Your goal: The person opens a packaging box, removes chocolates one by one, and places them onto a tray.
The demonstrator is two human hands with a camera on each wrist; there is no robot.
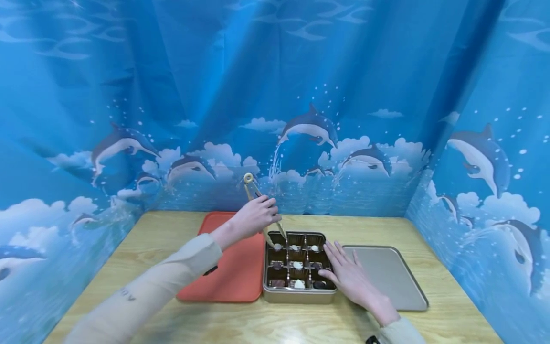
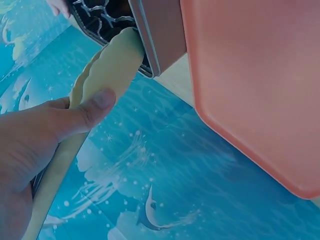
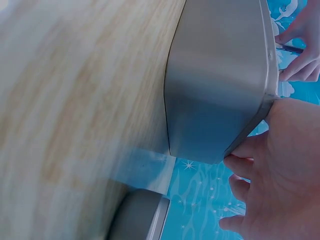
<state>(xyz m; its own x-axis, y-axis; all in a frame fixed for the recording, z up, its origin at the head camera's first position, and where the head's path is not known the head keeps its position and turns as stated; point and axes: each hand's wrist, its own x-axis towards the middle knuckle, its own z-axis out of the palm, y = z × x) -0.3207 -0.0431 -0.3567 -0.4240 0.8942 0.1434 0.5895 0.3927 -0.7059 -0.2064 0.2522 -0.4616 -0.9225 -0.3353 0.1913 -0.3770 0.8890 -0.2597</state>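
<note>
My left hand [image 1: 256,216] holds a pair of beige food tongs [image 2: 114,65], its thumb pressed along one arm. Their ringed end points up and away, and the scalloped tips reach down into the back left compartment of a metal box [image 1: 299,295]. A dark divided tray fills the box, with white and dark chocolates [image 1: 298,265] sitting in its compartments. At the box's right rim, my right hand [image 1: 349,275] rests with fingers extended and spread. Its thumb lies over the front right compartment. In the right wrist view, the fingertips touch the rim from outside.
A red tray [image 1: 240,267] lies on the wooden table [image 1: 232,320] directly left of the box. To the right is a flat grey metal lid [image 1: 386,272], partly behind my right hand. A blue curtain [image 1: 275,95] with dolphins hangs around the table.
</note>
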